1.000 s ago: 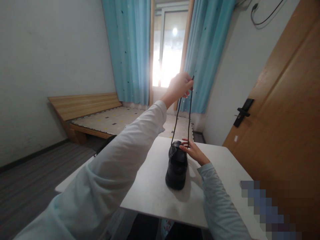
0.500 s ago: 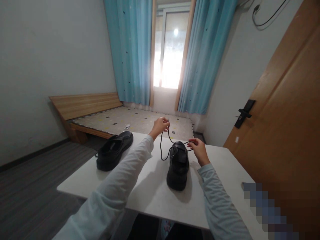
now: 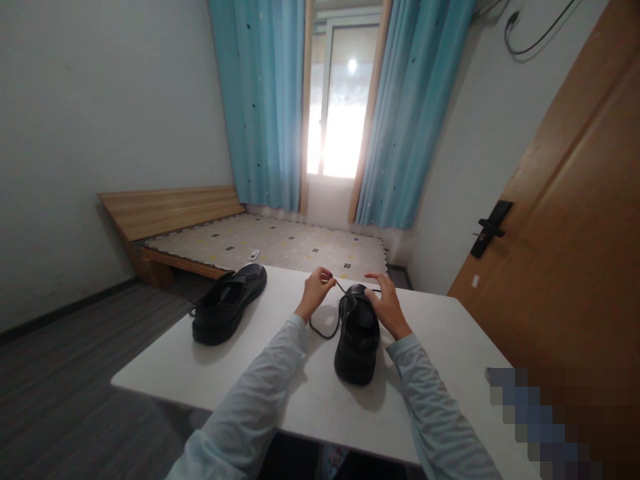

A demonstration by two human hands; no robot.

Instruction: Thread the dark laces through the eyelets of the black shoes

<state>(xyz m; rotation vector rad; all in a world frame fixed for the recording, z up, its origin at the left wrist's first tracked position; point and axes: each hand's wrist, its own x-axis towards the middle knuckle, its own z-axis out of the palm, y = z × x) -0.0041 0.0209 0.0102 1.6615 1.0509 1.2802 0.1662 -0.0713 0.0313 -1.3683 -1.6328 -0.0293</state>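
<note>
A black shoe (image 3: 357, 343) stands on the white table (image 3: 240, 381), its heel toward me and its toe pointing away. My left hand (image 3: 316, 292), left of the toe, pinches a black shoelace (image 3: 325, 335) that runs to the shoe's front and droops in a loop on the left. Over the right side of the toe is my right hand (image 3: 387, 303), thumb against or very near the shoe and index finger stretched out apart from it. A bit of lace shows behind those fingers. The second black shoe (image 3: 220, 323) sits at the table's left, away from both hands.
Beyond the table is a bed (image 3: 280, 237) with a patterned mattress and a small white remote-like object (image 3: 254, 255) on it. A wooden door (image 3: 565, 220) with a black handle stands at the right. Blue curtains (image 3: 265, 100) frame the window.
My left hand has come down and nearer with the lace, whose loop now hangs lower. My right hand has moved left onto the toe area, its fingers spreading from the lace they were pinching.
</note>
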